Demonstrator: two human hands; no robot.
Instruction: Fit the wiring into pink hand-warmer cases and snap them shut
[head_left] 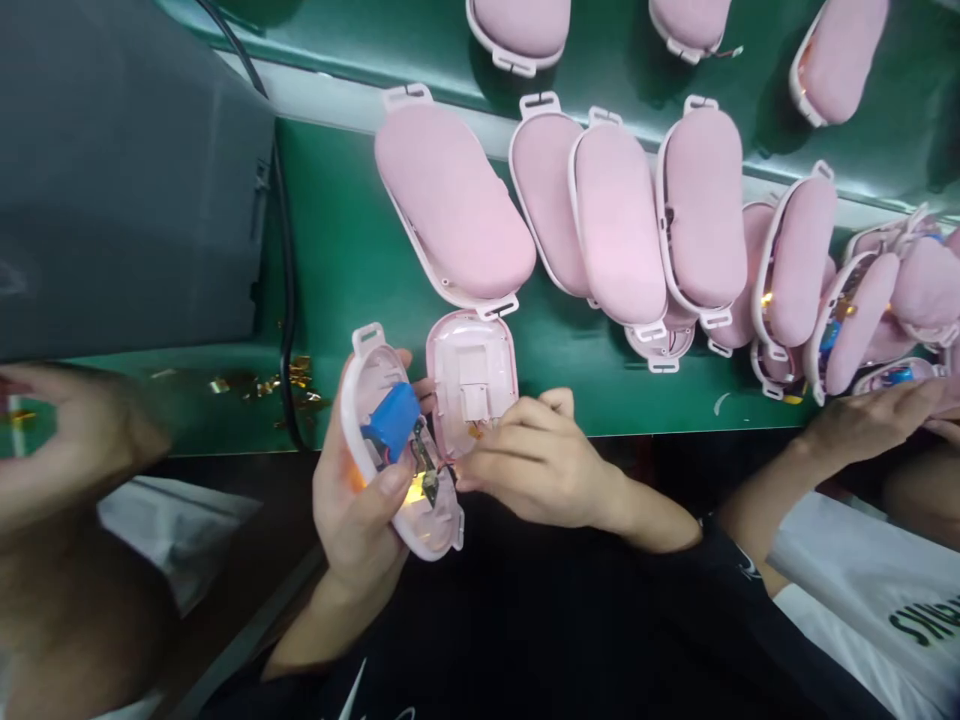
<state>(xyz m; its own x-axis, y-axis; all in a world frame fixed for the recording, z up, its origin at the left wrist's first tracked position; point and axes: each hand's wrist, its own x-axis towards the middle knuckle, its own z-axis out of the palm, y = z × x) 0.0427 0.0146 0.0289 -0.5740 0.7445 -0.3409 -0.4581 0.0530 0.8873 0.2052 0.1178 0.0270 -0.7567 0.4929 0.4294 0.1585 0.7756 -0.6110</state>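
My left hand (pixel 367 500) is closed around a pink plastic casing half (pixel 359 390), tilted with its inside facing up. Inside it lie a blue battery pack (pixel 394 420) and a small circuit board (pixel 427 470); a yellow light glows beside the board. My right hand (pixel 536 460) is at the casing's right edge, thumb and fingers pinched at what looks like a thin wire by the board. Its fingertips partly hide the wire. Just behind, an open pink shell (pixel 472 345) with a white rectangular part inside rests at the table edge.
Several closed pink cases (pixel 454 200) lie across the green table (pixel 330 240), more on the strip behind. A large dark box (pixel 127 180) and black cable (pixel 285 270) stand at left, near golden scraps (pixel 296 380). Other people's hands work at left (pixel 67 440) and right (pixel 862 425).
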